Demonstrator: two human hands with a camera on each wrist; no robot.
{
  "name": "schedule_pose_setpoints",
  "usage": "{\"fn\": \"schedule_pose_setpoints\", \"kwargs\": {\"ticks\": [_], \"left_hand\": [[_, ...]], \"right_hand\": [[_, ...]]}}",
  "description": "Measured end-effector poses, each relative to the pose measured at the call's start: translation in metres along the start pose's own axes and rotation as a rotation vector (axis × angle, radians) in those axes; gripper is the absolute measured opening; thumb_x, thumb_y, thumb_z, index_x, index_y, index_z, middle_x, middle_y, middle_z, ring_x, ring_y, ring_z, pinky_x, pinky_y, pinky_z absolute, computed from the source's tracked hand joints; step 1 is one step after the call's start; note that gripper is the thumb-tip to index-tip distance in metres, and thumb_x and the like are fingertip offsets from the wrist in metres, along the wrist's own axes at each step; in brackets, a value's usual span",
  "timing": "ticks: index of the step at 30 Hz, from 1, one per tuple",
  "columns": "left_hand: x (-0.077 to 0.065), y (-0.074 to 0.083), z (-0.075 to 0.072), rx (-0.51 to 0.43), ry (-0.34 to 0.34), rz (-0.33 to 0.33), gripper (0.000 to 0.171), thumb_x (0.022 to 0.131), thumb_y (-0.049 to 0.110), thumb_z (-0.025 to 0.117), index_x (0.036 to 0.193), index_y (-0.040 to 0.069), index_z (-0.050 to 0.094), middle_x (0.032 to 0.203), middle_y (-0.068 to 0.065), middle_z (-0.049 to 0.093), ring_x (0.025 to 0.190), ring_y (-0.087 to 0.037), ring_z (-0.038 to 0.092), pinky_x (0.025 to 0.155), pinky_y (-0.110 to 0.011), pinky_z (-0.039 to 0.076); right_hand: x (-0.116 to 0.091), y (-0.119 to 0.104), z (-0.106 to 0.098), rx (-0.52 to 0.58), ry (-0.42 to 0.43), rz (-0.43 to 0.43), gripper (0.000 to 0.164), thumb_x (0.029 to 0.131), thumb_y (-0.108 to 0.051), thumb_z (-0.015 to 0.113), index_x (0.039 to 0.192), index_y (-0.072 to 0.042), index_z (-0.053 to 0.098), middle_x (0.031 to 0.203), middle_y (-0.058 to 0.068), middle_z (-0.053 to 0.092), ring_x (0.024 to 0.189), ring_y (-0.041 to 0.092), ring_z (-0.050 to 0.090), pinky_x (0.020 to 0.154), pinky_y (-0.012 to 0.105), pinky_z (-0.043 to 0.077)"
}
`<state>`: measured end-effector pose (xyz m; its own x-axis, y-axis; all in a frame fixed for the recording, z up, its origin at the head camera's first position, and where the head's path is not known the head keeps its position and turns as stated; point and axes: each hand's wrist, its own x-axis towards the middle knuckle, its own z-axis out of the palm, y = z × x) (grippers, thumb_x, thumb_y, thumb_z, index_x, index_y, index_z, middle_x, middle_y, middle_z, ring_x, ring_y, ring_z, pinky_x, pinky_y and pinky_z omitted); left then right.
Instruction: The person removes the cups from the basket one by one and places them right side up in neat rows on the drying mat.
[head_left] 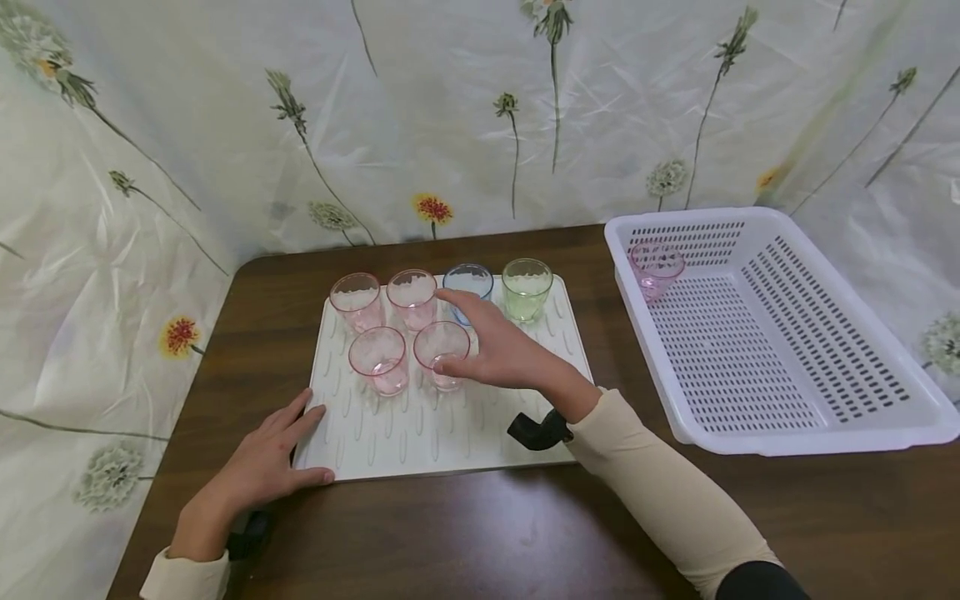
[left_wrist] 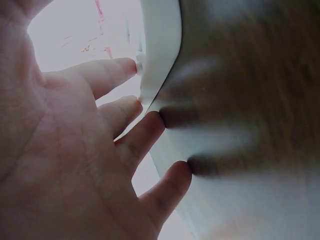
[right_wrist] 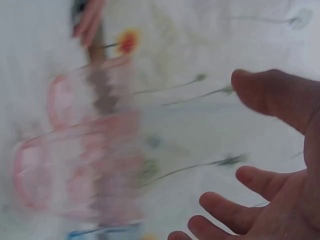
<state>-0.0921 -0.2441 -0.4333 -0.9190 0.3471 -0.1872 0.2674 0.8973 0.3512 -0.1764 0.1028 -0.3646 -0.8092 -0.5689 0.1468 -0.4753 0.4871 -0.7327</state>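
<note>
On a white ridged mat (head_left: 465,433) stand several small glasses, upright. The back row has two pink-rimmed glasses, a blue glass (head_left: 455,279) and a green glass (head_left: 527,292). In front of them are a pink glass (head_left: 378,362) and another pink glass (head_left: 431,342). My right hand (head_left: 498,346) hovers at that last glass, thumb apart from the fingers, partly hiding it and the blue one. The right wrist view shows nothing between the fingers. My left hand (head_left: 266,454) rests at the mat's left edge, fingertips touching the edge and the table, fingers spread.
A white perforated plastic basket (head_left: 652,375) stands on the right of the dark wooden table (head_left: 487,533), with a pink glass (head_left: 657,271) in its back left corner. Behind and to the left hangs a flower-print curtain (head_left: 420,108).
</note>
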Motion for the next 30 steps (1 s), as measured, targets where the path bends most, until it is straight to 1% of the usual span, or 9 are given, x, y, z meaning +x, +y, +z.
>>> {"fn": "schedule_pose_setpoints", "kwargs": {"ticks": [4, 9, 12, 15, 16, 18, 22, 26, 30], "left_hand": [[0.000, -0.003, 0.001, -0.008, 0.001, -0.004, 0.094, 0.076, 0.056, 0.078, 0.148, 0.006, 0.045, 0.162, -0.023, 0.026, 0.142, -0.049, 0.033, 0.101, -0.071, 0.036], [-0.001, -0.002, 0.000, -0.010, -0.012, -0.010, 0.094, 0.076, 0.056, 0.078, 0.148, 0.006, 0.045, 0.162, -0.023, 0.026, 0.142, -0.049, 0.032, 0.102, -0.071, 0.036], [-0.002, 0.000, -0.001, -0.007, -0.015, -0.009, 0.094, 0.076, 0.056, 0.078, 0.149, 0.006, 0.044, 0.162, -0.023, 0.026, 0.142, -0.049, 0.033, 0.102, -0.071, 0.036], [-0.001, 0.001, -0.002, -0.004, -0.021, -0.012, 0.094, 0.076, 0.056, 0.077, 0.149, 0.006, 0.044, 0.162, -0.023, 0.026, 0.142, -0.049, 0.033, 0.102, -0.071, 0.036], [-0.001, 0.001, -0.002, 0.000, -0.017, -0.009, 0.094, 0.076, 0.056, 0.078, 0.148, 0.006, 0.045, 0.161, -0.024, 0.026, 0.142, -0.049, 0.033, 0.101, -0.071, 0.036], [-0.001, 0.001, -0.003, 0.005, -0.018, -0.012, 0.094, 0.076, 0.056, 0.078, 0.148, 0.006, 0.045, 0.161, -0.024, 0.026, 0.142, -0.049, 0.033, 0.102, -0.070, 0.037], [-0.001, 0.002, -0.003, 0.013, -0.014, -0.006, 0.094, 0.076, 0.055, 0.079, 0.148, 0.006, 0.045, 0.161, -0.024, 0.027, 0.141, -0.049, 0.035, 0.101, -0.070, 0.038], [-0.001, 0.002, -0.003, 0.008, -0.021, -0.011, 0.095, 0.075, 0.056, 0.079, 0.149, 0.006, 0.044, 0.161, -0.024, 0.027, 0.142, -0.049, 0.034, 0.101, -0.069, 0.038], [0.001, 0.001, -0.003, 0.005, -0.033, -0.016, 0.096, 0.075, 0.057, 0.078, 0.149, 0.006, 0.044, 0.161, -0.024, 0.026, 0.142, -0.049, 0.033, 0.102, -0.070, 0.037]], "right_hand": [[-0.016, -0.040, -0.021, 0.026, 0.019, -0.016, 0.076, 0.088, -0.030, 0.074, 0.152, -0.015, 0.036, 0.157, 0.003, 0.039, 0.147, 0.022, 0.034, 0.119, 0.048, 0.032], [-0.037, -0.078, -0.043, 0.013, 0.046, -0.086, 0.072, 0.089, -0.031, 0.075, 0.150, -0.017, 0.040, 0.154, -0.003, 0.042, 0.142, 0.014, 0.039, 0.116, 0.044, 0.036], [-0.048, -0.090, -0.061, -0.053, 0.083, -0.154, 0.071, 0.087, -0.026, 0.077, 0.148, -0.012, 0.043, 0.151, 0.000, 0.046, 0.140, 0.015, 0.042, 0.114, 0.043, 0.039], [-0.057, -0.094, -0.086, -0.134, 0.117, -0.183, 0.068, 0.087, -0.019, 0.077, 0.146, -0.008, 0.045, 0.150, 0.006, 0.048, 0.140, 0.020, 0.043, 0.114, 0.045, 0.038], [-0.059, -0.094, -0.095, -0.156, 0.126, -0.173, 0.067, 0.088, -0.018, 0.076, 0.147, -0.008, 0.045, 0.150, 0.007, 0.048, 0.141, 0.022, 0.043, 0.114, 0.046, 0.038], [-0.062, -0.091, -0.116, -0.207, 0.139, -0.110, 0.066, 0.089, -0.018, 0.074, 0.148, -0.011, 0.044, 0.152, 0.007, 0.046, 0.137, 0.026, 0.045, 0.110, 0.048, 0.039], [-0.067, -0.070, -0.157, -0.268, 0.149, 0.088, 0.066, 0.092, -0.022, 0.071, 0.151, -0.019, 0.040, 0.157, 0.004, 0.042, 0.131, 0.039, 0.050, 0.101, 0.055, 0.044], [-0.069, -0.031, -0.197, -0.279, 0.164, 0.239, 0.069, 0.094, -0.027, 0.068, 0.154, -0.018, 0.035, 0.159, 0.009, 0.037, 0.129, 0.051, 0.048, 0.101, 0.062, 0.041], [-0.074, 0.013, -0.227, -0.241, 0.195, 0.338, 0.071, 0.097, -0.028, 0.064, 0.156, -0.013, 0.029, 0.161, 0.017, 0.033, 0.140, 0.049, 0.037, 0.108, 0.066, 0.033]]}}
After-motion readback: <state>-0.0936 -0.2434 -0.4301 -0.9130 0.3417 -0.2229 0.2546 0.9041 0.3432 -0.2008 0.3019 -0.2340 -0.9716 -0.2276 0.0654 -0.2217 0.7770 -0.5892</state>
